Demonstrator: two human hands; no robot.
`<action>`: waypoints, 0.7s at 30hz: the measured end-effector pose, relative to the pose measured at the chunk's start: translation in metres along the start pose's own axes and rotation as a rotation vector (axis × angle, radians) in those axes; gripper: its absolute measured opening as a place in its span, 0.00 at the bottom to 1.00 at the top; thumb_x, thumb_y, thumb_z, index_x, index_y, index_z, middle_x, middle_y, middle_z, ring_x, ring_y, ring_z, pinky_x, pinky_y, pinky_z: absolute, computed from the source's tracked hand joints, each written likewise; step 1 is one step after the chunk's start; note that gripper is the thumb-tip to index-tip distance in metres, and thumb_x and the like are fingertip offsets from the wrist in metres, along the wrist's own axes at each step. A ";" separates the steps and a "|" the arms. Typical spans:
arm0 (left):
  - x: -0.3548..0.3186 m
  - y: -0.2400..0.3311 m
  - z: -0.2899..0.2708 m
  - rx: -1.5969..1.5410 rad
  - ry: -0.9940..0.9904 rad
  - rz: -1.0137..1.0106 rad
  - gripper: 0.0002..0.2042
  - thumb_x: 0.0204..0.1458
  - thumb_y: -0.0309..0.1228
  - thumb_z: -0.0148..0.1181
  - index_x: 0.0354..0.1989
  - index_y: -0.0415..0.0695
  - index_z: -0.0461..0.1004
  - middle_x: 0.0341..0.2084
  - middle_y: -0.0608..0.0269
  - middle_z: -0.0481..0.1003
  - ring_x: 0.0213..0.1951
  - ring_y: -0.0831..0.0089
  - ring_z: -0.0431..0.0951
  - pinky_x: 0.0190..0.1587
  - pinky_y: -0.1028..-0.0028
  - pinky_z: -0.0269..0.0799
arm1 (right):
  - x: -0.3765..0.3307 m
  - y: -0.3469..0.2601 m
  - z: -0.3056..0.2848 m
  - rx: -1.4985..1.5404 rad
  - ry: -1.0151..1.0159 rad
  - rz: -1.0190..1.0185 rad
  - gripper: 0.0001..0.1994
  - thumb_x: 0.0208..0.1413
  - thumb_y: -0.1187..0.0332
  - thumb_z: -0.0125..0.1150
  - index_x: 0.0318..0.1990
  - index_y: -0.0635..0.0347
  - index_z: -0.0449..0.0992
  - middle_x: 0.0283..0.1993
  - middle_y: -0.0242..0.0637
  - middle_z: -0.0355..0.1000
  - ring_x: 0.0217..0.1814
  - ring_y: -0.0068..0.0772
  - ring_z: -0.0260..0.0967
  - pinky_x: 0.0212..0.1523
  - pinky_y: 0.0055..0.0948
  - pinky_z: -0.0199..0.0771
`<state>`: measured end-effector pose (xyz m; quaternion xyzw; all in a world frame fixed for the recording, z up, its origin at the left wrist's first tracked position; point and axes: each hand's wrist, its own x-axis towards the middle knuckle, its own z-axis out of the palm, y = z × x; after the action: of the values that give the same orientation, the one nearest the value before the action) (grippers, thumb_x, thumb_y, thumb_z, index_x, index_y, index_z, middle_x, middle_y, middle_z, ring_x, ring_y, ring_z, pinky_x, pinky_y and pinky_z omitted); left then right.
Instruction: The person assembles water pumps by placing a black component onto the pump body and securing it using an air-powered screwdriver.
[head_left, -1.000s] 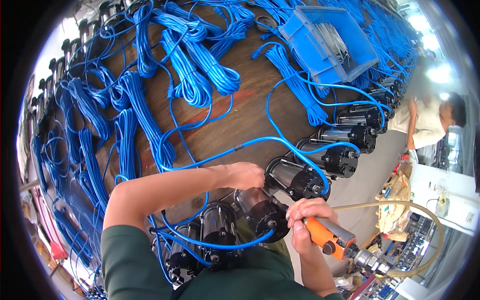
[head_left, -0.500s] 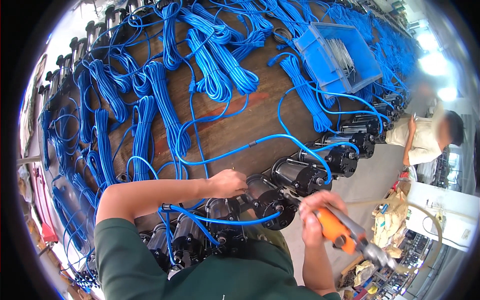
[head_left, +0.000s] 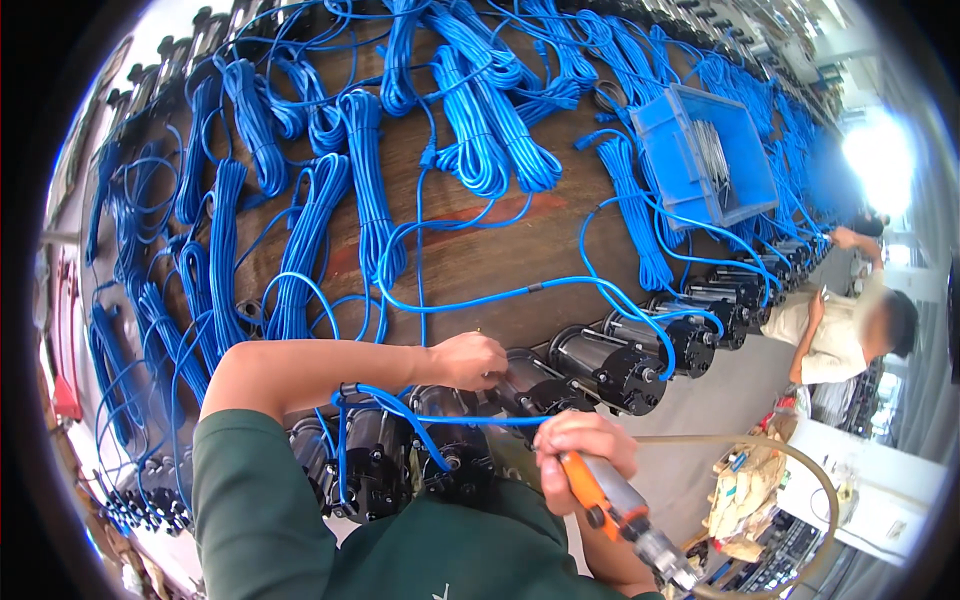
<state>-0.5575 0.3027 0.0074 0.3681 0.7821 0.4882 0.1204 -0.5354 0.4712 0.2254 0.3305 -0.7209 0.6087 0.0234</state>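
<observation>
My right hand (head_left: pixel 585 448) is wrapped around an orange and grey power driver (head_left: pixel 612 500), whose silver end points down to the right. A tan hose (head_left: pixel 825 480) loops out to the right of it. In front of me lies a cylindrical metal unit (head_left: pixel 530 375) with a black end cap, partly covered by the right hand. My left hand (head_left: pixel 468 360) rests at this unit's far left side with its fingers curled in; what they hold, if anything, is hidden. A blue cable (head_left: pixel 480 420) crosses below the left hand towards the unit's cap.
More such cylinders (head_left: pixel 610 365) line the near edge of the brown table (head_left: pixel 470 270). Bundled blue cables (head_left: pixel 370 190) cover much of it. A blue crate (head_left: pixel 665 150) holds thin metal rods (head_left: pixel 710 155). Far right, a person in a light shirt (head_left: pixel 830 345) stands near cardboard (head_left: pixel 745 490).
My right hand has brought the driver left, closer to my body and the near cylinder. My left hand stays by the same cylinder. The whole view has shifted slightly.
</observation>
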 end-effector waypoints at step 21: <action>0.026 0.156 -0.198 0.616 0.159 -0.747 0.13 0.47 0.40 0.61 0.31 0.42 0.81 0.26 0.48 0.79 0.29 0.49 0.79 0.33 0.57 0.76 | 0.018 -0.039 -0.064 0.408 -0.114 -0.073 0.16 0.47 0.82 0.59 0.47 0.68 0.71 0.36 0.40 0.73 0.31 0.24 0.72 0.34 0.23 0.76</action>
<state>-0.6126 0.2264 0.2430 0.0424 0.9755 0.1841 0.1129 -0.5538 0.5189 0.2833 0.3880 -0.5704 0.7212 -0.0628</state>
